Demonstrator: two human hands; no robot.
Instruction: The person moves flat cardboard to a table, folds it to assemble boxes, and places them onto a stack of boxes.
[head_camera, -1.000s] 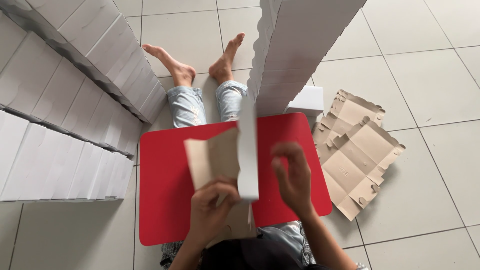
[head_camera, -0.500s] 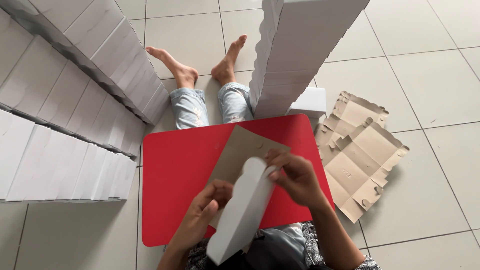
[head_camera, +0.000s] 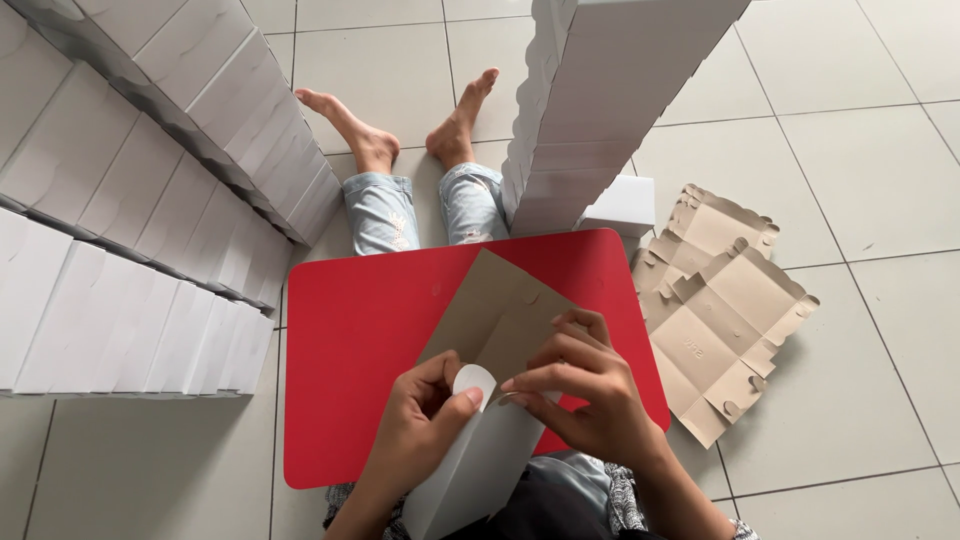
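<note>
Cardboard blank (head_camera: 500, 330), half folded, is pinched by both hands over the red board (head_camera: 360, 340), left hand (head_camera: 420, 430) clamping the white tab (head_camera: 474, 382), right hand (head_camera: 580, 390) gripping the fold just beside it, long axis running away toward the feet (head_camera: 400, 125), flat blanks (head_camera: 720, 310) to the right, box stacks (head_camera: 150, 200) crowding the left.

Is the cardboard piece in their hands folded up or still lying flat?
Partly folded: the cardboard piece bends along a crease above the red board, both hands pinching a white tab.

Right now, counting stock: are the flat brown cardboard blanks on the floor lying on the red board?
No: the flat brown blanks lie on the floor tiles beside the red board.
</note>
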